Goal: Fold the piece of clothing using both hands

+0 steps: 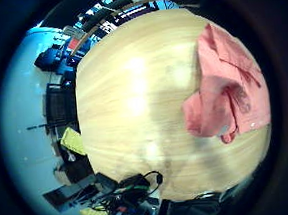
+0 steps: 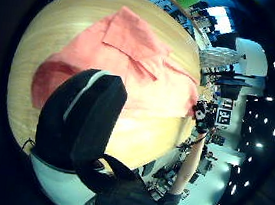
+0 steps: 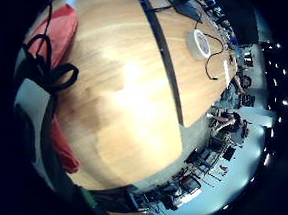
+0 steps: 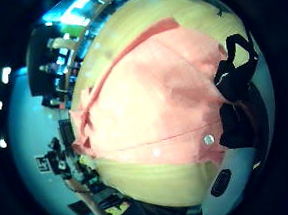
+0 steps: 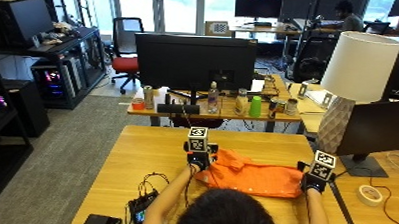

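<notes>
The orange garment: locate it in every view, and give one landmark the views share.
Outside view: garment on the wooden table, between the left hand and right hand.
Left little finger side: bunched at the table's edge.
Left thumb side: spread on the table, behind a black glove part.
Right little finger side: only strips beside black cable.
Right thumb side: fills the middle.
Shared landmark: the wooden table.

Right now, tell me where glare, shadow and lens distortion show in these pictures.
Left little finger side palm view: bright glare patches on the wooden table, whose edge bulges round. Right little finger side palm view: glare again, a broad shadow beside it, the table seam curved. Outside view: straight lines, even daylight, orange garment evenly lit between both hands.
</notes>
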The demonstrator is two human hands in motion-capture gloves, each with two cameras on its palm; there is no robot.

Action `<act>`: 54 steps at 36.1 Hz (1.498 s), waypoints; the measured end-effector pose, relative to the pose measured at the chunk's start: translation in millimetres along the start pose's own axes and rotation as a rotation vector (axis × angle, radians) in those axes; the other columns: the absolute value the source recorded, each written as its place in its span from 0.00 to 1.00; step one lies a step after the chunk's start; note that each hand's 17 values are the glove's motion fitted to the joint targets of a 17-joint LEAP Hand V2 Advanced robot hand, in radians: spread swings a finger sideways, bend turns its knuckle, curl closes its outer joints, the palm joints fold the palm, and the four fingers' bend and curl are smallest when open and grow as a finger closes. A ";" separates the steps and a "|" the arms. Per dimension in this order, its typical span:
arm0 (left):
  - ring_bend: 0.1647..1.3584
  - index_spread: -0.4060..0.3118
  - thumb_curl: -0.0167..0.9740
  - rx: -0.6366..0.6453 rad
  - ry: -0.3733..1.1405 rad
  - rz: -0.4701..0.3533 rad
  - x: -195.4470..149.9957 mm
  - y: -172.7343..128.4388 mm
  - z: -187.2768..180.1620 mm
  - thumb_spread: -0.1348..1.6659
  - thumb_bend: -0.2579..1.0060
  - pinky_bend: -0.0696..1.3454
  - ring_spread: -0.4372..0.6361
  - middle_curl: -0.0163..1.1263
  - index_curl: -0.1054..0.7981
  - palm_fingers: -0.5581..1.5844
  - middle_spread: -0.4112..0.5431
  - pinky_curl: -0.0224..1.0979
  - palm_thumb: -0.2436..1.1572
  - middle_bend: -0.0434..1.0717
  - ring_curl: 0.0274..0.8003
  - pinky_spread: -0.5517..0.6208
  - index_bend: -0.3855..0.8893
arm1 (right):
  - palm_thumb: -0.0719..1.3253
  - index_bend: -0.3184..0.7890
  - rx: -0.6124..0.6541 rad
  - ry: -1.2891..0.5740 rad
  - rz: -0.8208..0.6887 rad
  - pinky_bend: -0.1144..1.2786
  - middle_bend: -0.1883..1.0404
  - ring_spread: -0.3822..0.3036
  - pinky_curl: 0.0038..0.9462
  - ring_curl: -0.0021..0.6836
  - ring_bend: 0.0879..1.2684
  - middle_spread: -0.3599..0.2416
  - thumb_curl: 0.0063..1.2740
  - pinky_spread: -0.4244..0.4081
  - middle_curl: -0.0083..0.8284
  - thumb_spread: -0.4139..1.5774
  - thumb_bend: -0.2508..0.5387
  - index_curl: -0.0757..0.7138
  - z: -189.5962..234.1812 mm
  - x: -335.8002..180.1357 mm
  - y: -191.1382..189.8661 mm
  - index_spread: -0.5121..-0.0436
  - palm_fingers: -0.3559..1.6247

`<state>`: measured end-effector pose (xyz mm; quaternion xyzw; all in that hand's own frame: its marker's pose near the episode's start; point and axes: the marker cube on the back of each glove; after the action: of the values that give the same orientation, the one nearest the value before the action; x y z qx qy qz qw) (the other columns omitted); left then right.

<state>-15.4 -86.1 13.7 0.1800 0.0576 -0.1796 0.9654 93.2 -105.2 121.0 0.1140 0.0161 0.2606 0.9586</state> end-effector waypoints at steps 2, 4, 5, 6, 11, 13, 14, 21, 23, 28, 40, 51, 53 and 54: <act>0.38 0.55 0.25 -0.053 0.011 0.003 -0.7 6.7 -1.5 0.74 0.19 0.34 0.70 0.24 0.50 0.33 0.65 0.33 0.28 0.19 0.38 0.84 0.43 | 0.88 0.44 0.007 -0.032 -0.050 0.62 0.38 0.23 0.47 0.70 0.54 0.34 0.29 0.15 0.55 0.67 0.41 0.55 1.8 -2.6 -26.3 0.54 0.85; 0.38 0.55 0.25 -0.095 0.022 0.000 -2.1 11.9 -3.2 0.74 0.19 0.33 0.70 0.24 0.50 0.33 0.65 0.33 0.28 0.19 0.38 0.84 0.43 | 0.89 0.44 0.012 -0.044 -0.083 0.62 0.38 0.23 0.47 0.70 0.54 0.34 0.29 0.15 0.55 0.66 0.41 0.56 -12.6 -6.5 -35.2 0.54 0.84; 0.38 0.55 0.25 -0.096 0.024 -0.001 -3.0 12.3 -4.2 0.74 0.19 0.33 0.70 0.24 0.50 0.33 0.65 0.33 0.28 0.19 0.38 0.84 0.43 | 0.90 0.44 0.008 -0.043 -0.094 0.62 0.39 0.23 0.48 0.70 0.54 0.34 0.30 0.16 0.55 0.66 0.41 0.56 -21.9 -8.8 -35.4 0.54 0.84; 0.38 0.55 0.25 -0.087 0.023 -0.001 -4.1 11.6 -5.4 0.74 0.19 0.33 0.70 0.24 0.50 0.33 0.65 0.33 0.28 0.19 0.37 0.84 0.43 | 0.91 0.44 -0.001 -0.040 -0.103 0.62 0.39 0.23 0.48 0.71 0.54 0.34 0.30 0.16 0.56 0.66 0.41 0.56 -30.2 -11.6 -35.1 0.55 0.84; 0.38 0.55 0.25 -0.094 0.015 -0.023 -11.9 11.5 -9.3 0.74 0.19 0.32 0.69 0.25 0.50 0.34 0.64 0.32 0.28 0.19 0.37 0.84 0.44 | 0.91 0.44 -0.018 -0.021 -0.119 0.62 0.39 0.23 0.48 0.71 0.54 0.34 0.32 0.17 0.56 0.64 0.37 0.57 -71.2 -38.4 -36.5 0.55 0.83; 0.38 0.55 0.25 -0.067 0.020 -0.013 -14.6 8.7 -11.4 0.74 0.19 0.32 0.69 0.25 0.50 0.34 0.64 0.32 0.28 0.19 0.37 0.83 0.44 | 0.90 0.43 -0.002 -0.011 -0.143 0.62 0.39 0.23 0.49 0.71 0.54 0.34 0.33 0.17 0.57 0.63 0.35 0.57 -90.4 -57.7 -32.6 0.56 0.83; 0.38 0.55 0.25 -0.056 0.025 -0.009 -15.7 7.7 -12.4 0.74 0.19 0.32 0.69 0.25 0.50 0.34 0.64 0.32 0.28 0.19 0.37 0.83 0.44 | 0.90 0.43 0.007 -0.008 -0.160 0.63 0.39 0.23 0.49 0.71 0.54 0.35 0.33 0.17 0.57 0.62 0.34 0.57 -99.7 -69.5 -29.3 0.56 0.82; 0.38 0.54 0.25 -0.031 0.069 -0.047 -27.8 8.0 -16.5 0.74 0.19 0.32 0.68 0.25 0.50 0.34 0.63 0.32 0.27 0.19 0.36 0.83 0.43 | 0.85 0.40 0.054 0.005 -0.287 0.61 0.40 0.22 0.49 0.71 0.53 0.34 0.38 0.17 0.58 0.53 0.28 0.56 -139.6 -179.2 0.3 0.56 0.80; 0.38 0.54 0.25 -0.031 0.079 -0.052 -31.0 9.3 -16.9 0.75 0.20 0.32 0.68 0.25 0.50 0.34 0.63 0.32 0.29 0.19 0.36 0.83 0.43 | 0.85 0.36 0.060 0.012 -0.323 0.62 0.42 0.22 0.49 0.72 0.54 0.34 0.39 0.17 0.59 0.50 0.28 0.54 -139.4 -214.7 7.4 0.56 0.79; 0.38 0.54 0.25 -0.017 0.089 -0.089 -43.4 11.2 -18.2 0.76 0.20 0.32 0.68 0.25 0.50 0.34 0.63 0.32 0.31 0.19 0.36 0.82 0.43 | 0.84 0.35 0.022 0.049 -0.416 0.63 0.44 0.22 0.49 0.72 0.55 0.33 0.42 0.16 0.60 0.46 0.28 0.49 -126.3 -292.7 41.5 0.54 0.78; 0.39 0.54 0.25 0.035 0.046 -0.263 -90.2 9.0 -13.7 0.79 0.20 0.32 0.67 0.25 0.49 0.34 0.63 0.33 0.34 0.18 0.36 0.82 0.43 | 0.84 0.34 -0.019 0.128 -0.527 0.65 0.48 0.21 0.51 0.74 0.58 0.34 0.48 0.17 0.62 0.37 0.29 0.41 -54.7 -421.2 134.1 0.51 0.76; 0.39 0.54 0.27 0.035 0.023 -0.305 -108.4 22.4 -15.3 0.85 0.24 0.32 0.67 0.25 0.49 0.34 0.64 0.33 0.42 0.18 0.36 0.82 0.43 | 0.79 0.33 -0.426 -0.498 -0.421 0.63 0.33 0.24 0.47 0.69 0.49 0.43 0.50 0.15 0.56 0.45 0.29 0.36 -21.7 -444.2 155.8 0.55 0.65; 0.39 0.54 0.27 0.065 0.029 -0.309 -110.0 23.5 -18.1 0.86 0.24 0.33 0.67 0.25 0.49 0.35 0.64 0.33 0.43 0.19 0.36 0.82 0.43 | 0.78 0.32 -0.504 -0.697 -0.423 0.64 0.30 0.27 0.46 0.67 0.48 0.46 0.50 0.18 0.54 0.48 0.30 0.34 -29.3 -444.6 158.7 0.57 0.63; 0.39 0.54 0.28 0.087 0.029 -0.318 -111.3 23.8 -20.3 0.86 0.24 0.33 0.67 0.25 0.49 0.35 0.64 0.33 0.43 0.18 0.36 0.82 0.43 | 0.79 0.32 -0.535 -0.794 -0.438 0.65 0.29 0.27 0.46 0.67 0.47 0.47 0.50 0.19 0.54 0.49 0.30 0.34 -35.4 -443.5 160.7 0.57 0.63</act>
<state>-110.9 -21.7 22.2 0.2130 0.0916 -0.3298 0.9151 -372.7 -186.2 110.3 -0.0509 -0.3920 -0.0142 0.9184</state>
